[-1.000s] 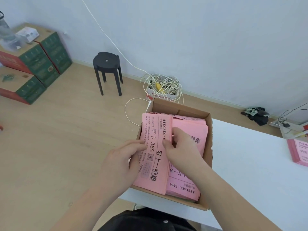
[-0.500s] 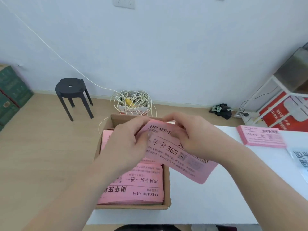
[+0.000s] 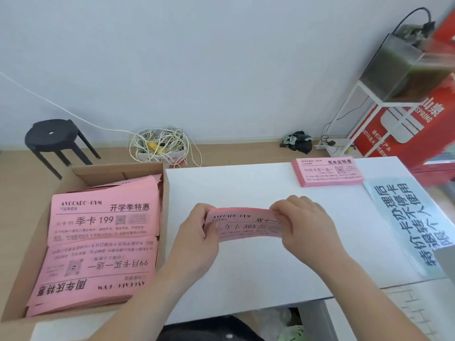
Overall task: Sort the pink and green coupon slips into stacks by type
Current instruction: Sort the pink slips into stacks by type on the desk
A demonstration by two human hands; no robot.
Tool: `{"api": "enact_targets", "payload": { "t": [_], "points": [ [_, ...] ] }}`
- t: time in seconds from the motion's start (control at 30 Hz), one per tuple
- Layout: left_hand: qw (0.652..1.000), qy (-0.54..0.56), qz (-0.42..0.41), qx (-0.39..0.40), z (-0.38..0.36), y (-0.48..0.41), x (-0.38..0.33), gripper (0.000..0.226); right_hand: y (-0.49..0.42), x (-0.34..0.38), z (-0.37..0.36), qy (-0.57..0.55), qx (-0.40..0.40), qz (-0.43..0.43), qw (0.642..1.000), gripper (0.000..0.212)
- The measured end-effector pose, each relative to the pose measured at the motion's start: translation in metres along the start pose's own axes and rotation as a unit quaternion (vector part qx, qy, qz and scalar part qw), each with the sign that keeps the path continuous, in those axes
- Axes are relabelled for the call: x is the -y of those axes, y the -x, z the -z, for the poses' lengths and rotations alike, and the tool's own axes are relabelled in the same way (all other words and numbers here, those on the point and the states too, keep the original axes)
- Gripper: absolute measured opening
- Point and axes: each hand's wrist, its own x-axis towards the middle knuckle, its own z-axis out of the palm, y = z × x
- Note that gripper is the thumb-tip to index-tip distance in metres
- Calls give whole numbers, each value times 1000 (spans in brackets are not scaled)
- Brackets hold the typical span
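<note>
I am holding the pink slips (image 3: 243, 223) over the white table (image 3: 246, 267), in front of me. A moment ago I was lifting them above the box (image 3: 165, 193); now they are out of it and off to its right. My left hand (image 3: 194, 239) is pinching one end and my right hand (image 3: 305, 225) is pinching the other. The pink stack (image 3: 327, 172) at the far side is showing different words, so I am thinking these slips are needing their own new pile.

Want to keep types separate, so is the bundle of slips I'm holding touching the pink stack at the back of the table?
Apart. The head view shows bare white table between the held bundle and the pink stack.
</note>
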Motion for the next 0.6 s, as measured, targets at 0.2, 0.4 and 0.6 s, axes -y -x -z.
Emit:
{"api": "enact_targets", "payload": {
  "t": [0.2, 0.4, 0.6],
  "points": [
    [997, -72, 35, 19, -42, 11, 38, 22, 38, -45, -53, -127, -31, -60, 990, 34],
    [979, -201, -6, -17, -44, 12, 53, 26, 49, -62, -61, -333, -34, -193, 922, 38],
    [993, -94, 66, 21, -56, 17, 45, 23, 48, -41, -64, -384, -7, -263, 885, 40]
  ]
}}
